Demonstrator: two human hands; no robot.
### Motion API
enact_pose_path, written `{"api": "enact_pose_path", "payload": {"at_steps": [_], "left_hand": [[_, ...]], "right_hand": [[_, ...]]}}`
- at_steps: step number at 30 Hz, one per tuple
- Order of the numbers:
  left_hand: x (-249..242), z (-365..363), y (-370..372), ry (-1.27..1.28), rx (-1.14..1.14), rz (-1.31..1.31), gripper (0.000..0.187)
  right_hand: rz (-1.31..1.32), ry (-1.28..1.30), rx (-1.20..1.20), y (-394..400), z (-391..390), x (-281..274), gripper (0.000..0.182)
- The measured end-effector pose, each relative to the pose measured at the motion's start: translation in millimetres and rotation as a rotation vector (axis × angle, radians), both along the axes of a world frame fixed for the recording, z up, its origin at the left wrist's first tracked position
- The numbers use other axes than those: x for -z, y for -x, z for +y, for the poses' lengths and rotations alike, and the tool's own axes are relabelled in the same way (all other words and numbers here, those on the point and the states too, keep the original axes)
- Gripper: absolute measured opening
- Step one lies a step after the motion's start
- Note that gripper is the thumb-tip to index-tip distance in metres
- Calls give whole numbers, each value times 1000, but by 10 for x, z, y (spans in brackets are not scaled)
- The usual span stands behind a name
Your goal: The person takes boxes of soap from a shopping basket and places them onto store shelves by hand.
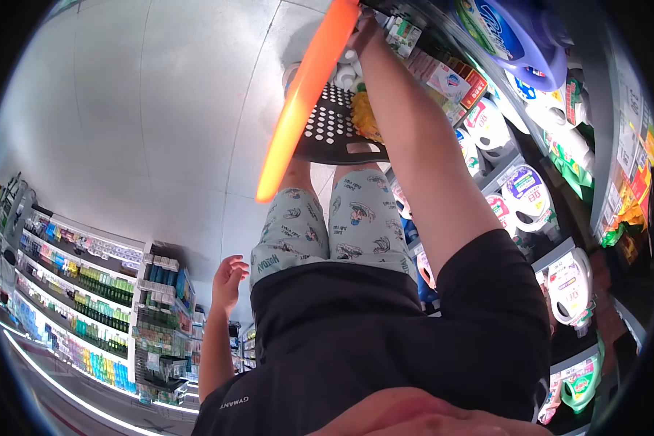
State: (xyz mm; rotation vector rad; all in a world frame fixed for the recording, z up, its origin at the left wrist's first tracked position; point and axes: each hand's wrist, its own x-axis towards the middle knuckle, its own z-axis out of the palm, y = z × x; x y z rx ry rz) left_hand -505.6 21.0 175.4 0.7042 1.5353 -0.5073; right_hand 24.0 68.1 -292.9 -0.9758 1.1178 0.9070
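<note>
An orange bar (309, 94) slants over a black basket (327, 154), its far end by the person's right hand (368, 33); fingers there are part-hidden, so the grip cannot be told. A yellow pack (365, 116) lies at the basket's right edge, white items (345, 75) toward its far edge, likely bunched for steadiness. The left hand (230, 280), fingers loosely curled, holds nothing, perhaps for balance.
</note>
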Motion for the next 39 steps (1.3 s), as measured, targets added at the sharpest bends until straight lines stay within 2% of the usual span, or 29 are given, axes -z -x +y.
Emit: {"api": "enact_pose_path", "payload": {"at_steps": [1, 3, 5, 7, 10, 13, 16, 20, 30, 36, 39], "left_hand": [[15, -11, 21, 6, 8, -7, 32], [21, 6, 8, 28, 29, -14, 32], [47, 44, 6, 15, 56, -31, 32], [76, 101, -3, -7, 78, -40, 32], [103, 190, -45, -44, 87, -38, 31], [114, 206, -61, -52, 90, -33, 30], [127, 164, -35, -48, 93, -37, 30], [149, 86, 59, -32, 74, -44, 29], [321, -24, -1, 15, -10, -115, 27], [355, -30, -72, 2, 55, -110, 26], [429, -58, -18, -10, 47, -112, 26]], "right_hand": [[52, 62, -49, -90, 3, 479, 27], [158, -48, -75, -299, 68, 441, 23], [163, 82, 42, -357, 124, 398, 18], [206, 23, 32, -487, 81, 412, 18], [249, -52, 21, -506, 20, 673, 20], [181, -39, -25, -378, -85, 1044, 23], [157, -31, -28, -357, -42, 1115, 24], [163, -14, 51, -302, 64, 597, 23], [141, -4, 128, -278, 111, 252, 20], [67, 105, 124, -90, 64, 36, 17], [34, 60, 121, -25, 7, 15, 16]]}}
